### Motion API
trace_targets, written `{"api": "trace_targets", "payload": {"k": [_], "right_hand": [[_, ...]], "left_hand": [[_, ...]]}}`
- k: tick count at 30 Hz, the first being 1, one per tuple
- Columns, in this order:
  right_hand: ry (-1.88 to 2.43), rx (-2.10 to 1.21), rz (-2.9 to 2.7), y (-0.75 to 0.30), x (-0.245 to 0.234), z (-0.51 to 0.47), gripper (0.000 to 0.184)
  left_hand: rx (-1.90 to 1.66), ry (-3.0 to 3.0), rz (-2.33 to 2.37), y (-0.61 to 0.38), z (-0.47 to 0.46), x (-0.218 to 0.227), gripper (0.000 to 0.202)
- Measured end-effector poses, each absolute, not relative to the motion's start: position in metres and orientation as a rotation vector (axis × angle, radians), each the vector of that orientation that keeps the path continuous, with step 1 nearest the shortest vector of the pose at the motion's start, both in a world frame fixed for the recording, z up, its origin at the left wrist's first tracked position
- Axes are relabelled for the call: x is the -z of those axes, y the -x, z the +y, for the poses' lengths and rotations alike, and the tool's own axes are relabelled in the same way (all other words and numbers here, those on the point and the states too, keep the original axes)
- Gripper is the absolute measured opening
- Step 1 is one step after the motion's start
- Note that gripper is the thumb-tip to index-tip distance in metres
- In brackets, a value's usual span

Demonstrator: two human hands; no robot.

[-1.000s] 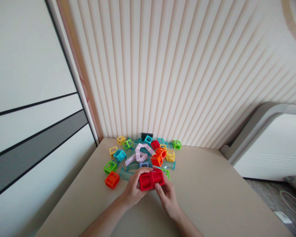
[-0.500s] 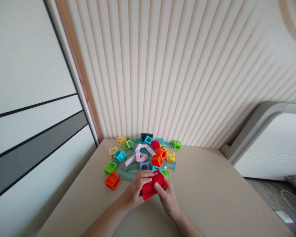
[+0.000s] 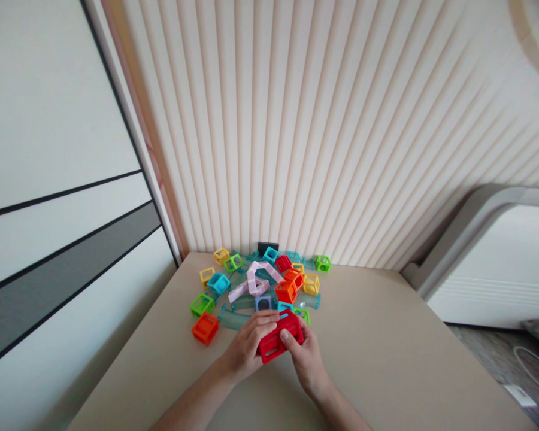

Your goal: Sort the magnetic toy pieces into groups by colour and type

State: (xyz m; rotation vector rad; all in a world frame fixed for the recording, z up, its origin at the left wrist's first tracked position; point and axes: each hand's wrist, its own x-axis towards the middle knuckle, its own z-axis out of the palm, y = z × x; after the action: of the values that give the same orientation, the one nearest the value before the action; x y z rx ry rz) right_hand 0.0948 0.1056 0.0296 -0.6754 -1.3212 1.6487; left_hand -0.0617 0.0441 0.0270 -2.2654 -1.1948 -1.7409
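Note:
Both my hands grip a red toy block (image 3: 275, 342) with slotted openings, held above the front part of the table. My left hand (image 3: 248, 344) wraps its left side, fingers over the top. On the other side my right hand (image 3: 306, 353) presses its thumb on the near face; its other fingers are mostly hidden behind. Just beyond the hands lie a light blue cube (image 3: 285, 307) and a green cube (image 3: 302, 314), both partly covered. An orange cube (image 3: 205, 328) rests left of my left hand.
A pile of open-sided cubes, clear teal tube pieces (image 3: 234, 318) and a lilac folded strip (image 3: 257, 281) spreads over the table (image 3: 377, 347) toward the ribbed wall (image 3: 287, 131). A small black object (image 3: 268, 248) stands at the wall. A white cabinet (image 3: 63, 257) flanks the left.
The red block has tilted very slightly in my hands, and my right thumb has shifted a little. The pieces on the table lie as before.

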Motion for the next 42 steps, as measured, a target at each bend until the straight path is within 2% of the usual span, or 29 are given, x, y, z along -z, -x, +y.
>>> {"api": "trace_targets", "payload": {"k": [6, 10, 15, 22, 31, 42], "right_hand": [[0.728, -1.537, -1.403, -0.091, -0.023, 0.102, 0.038], [0.794, -1.176, -1.496, -0.095, -0.031, 0.113, 0.036], [1.132, -0.636, -1.943, -0.094, -0.069, 0.183, 0.037], [1.324, -0.498, -2.365, -0.049, -0.095, 0.265, 0.036], [1.529, -0.314, -2.542, -0.026, -0.087, 0.256, 0.032], [1.588, -0.338, -2.494, -0.033, -0.081, 0.257, 0.041]], "left_hand": [[1.742, 2.231, -1.358, 0.06, 0.045, -0.025, 0.049], [1.783, 2.044, -1.448, 0.057, 0.047, -0.022, 0.05], [1.935, 1.812, -1.523, 0.055, 0.048, -0.021, 0.05], [1.943, 1.941, -1.423, 0.055, 0.052, -0.01, 0.054], [1.964, 1.948, -1.421, 0.053, 0.052, -0.012, 0.052], [1.835, 1.98, -1.392, 0.054, 0.052, -0.012, 0.044]]}}
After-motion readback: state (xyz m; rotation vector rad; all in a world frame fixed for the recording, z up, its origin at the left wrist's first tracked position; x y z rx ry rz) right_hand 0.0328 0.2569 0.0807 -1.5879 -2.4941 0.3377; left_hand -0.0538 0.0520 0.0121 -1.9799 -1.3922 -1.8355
